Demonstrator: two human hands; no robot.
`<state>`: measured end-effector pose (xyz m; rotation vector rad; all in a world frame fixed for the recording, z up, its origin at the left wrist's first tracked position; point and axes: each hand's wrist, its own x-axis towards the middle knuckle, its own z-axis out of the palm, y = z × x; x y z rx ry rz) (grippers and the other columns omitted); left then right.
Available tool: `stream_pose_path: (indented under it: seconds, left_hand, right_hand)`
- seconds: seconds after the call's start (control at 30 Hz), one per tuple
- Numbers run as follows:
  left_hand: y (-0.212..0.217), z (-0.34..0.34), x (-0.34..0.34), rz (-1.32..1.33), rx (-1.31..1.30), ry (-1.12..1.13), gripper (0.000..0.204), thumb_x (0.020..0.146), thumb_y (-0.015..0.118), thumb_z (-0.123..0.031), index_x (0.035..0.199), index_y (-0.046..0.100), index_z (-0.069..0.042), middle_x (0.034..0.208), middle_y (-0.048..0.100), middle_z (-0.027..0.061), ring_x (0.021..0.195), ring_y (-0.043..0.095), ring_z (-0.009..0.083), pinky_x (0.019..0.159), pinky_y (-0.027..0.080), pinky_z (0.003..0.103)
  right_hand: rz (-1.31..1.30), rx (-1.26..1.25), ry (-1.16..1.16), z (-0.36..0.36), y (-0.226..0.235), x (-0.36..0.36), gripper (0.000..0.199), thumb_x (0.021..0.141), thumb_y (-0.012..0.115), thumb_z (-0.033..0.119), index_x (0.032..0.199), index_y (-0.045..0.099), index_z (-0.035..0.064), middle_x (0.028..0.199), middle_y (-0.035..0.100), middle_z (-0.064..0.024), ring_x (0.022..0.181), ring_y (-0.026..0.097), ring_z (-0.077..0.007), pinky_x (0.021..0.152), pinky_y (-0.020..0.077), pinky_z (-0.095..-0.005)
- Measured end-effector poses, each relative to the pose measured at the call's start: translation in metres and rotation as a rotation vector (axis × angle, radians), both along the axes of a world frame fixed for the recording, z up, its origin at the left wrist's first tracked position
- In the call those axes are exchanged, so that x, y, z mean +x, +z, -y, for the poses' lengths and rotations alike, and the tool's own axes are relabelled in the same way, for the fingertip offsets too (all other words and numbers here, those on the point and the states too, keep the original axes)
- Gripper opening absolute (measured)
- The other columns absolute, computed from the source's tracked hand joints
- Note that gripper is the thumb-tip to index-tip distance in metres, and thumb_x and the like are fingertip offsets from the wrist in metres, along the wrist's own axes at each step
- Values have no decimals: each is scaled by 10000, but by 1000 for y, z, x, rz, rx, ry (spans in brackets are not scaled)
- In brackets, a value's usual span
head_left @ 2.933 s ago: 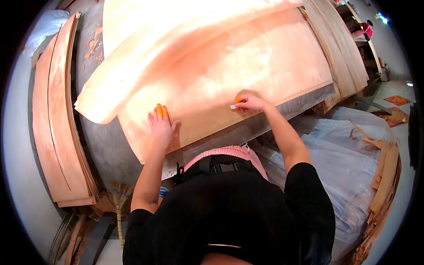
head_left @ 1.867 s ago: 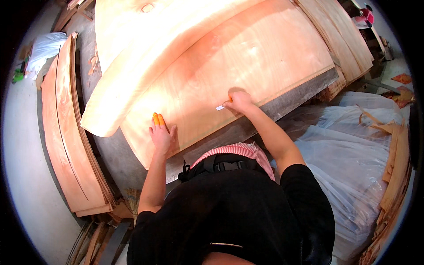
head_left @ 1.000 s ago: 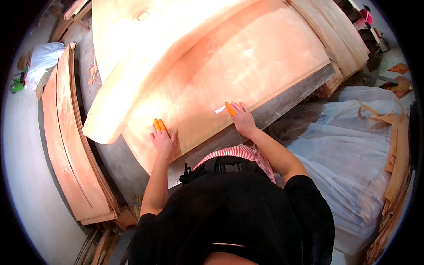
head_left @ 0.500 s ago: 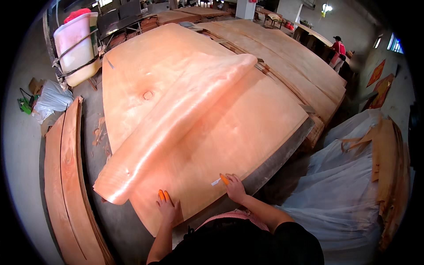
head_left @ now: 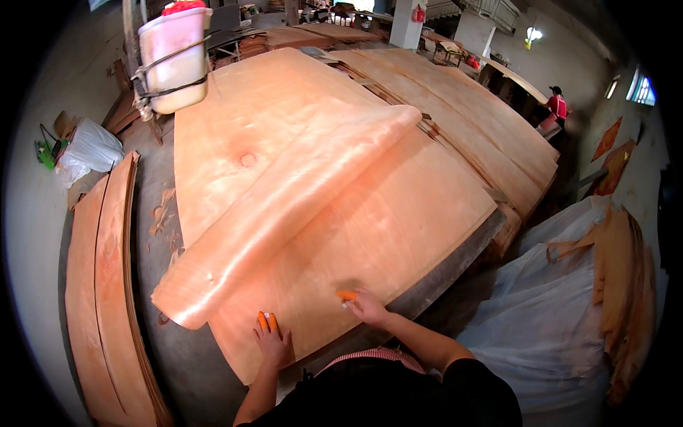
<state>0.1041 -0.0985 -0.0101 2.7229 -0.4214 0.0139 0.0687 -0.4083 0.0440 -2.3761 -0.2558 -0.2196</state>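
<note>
A large, thin sheet of pale orange-tan wood veneer lies in front of me, its far part folded over in a long rounded roll. My left hand rests flat near the sheet's close edge, fingers spread, with orange covers on two fingers. A tiny white bit shows by those fingertips. Farther right, my right hand is low over the same sheet, with an orange cover on a finger pointing left. Its fingers appear pinched on a small white strip, mostly hidden by them.
Veneer stacks stand at left, and another wide stack lies beyond the sheet. Plastic sheeting covers a pile at right. A strapped white tub is at far left. A person in red stands far right.
My right hand has shifted slightly left and turned, now covering most of the white strip that lay visible beside its fingertip. My left hand stays nearly in place. The whole view has tilted slightly.
</note>
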Motion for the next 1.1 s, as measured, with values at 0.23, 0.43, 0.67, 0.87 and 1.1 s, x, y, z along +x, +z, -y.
stream_pose_path:
  seconds: [0.23,0.43,0.67,0.87,1.1]
  left_hand:
    - [2,3,-3,80,-57,18,669,736,604,-294,1302,360,-32,1402,235,223,1296,225,352,1028,162,542]
    - [12,0,-7,87,-104,44,634,742,591,-284,1276,378,-17,1386,260,227,1280,245,359,1028,166,540]
    - [11,-3,-5,95,-119,45,668,730,606,-331,1288,382,-40,1377,290,213,1275,253,365,1028,171,541]
    - [11,-1,-3,117,-133,20,633,731,610,-317,1259,407,-33,1375,290,208,1273,252,360,1014,189,549]
    - [6,-3,-4,107,-144,16,642,723,614,-328,1259,414,-35,1384,271,213,1280,243,357,1017,186,546]
  right_hand:
    - [173,212,-55,-1,125,98,285,844,540,130,1124,568,82,955,624,-110,911,574,-252,808,437,-346]
    - [180,710,73,-24,246,186,398,896,518,191,1246,445,16,1144,565,-74,1033,539,-159,898,409,-287]
    - [11,855,124,-79,351,278,437,936,421,229,1328,343,54,1310,424,-66,1141,458,-166,882,439,-304]
    - [28,825,48,-123,360,336,348,941,387,298,1217,452,97,1169,511,-55,1052,483,-132,869,409,-314]
    - [-196,993,172,-133,362,346,246,916,437,356,924,561,145,835,588,16,823,540,-110,792,374,-315]
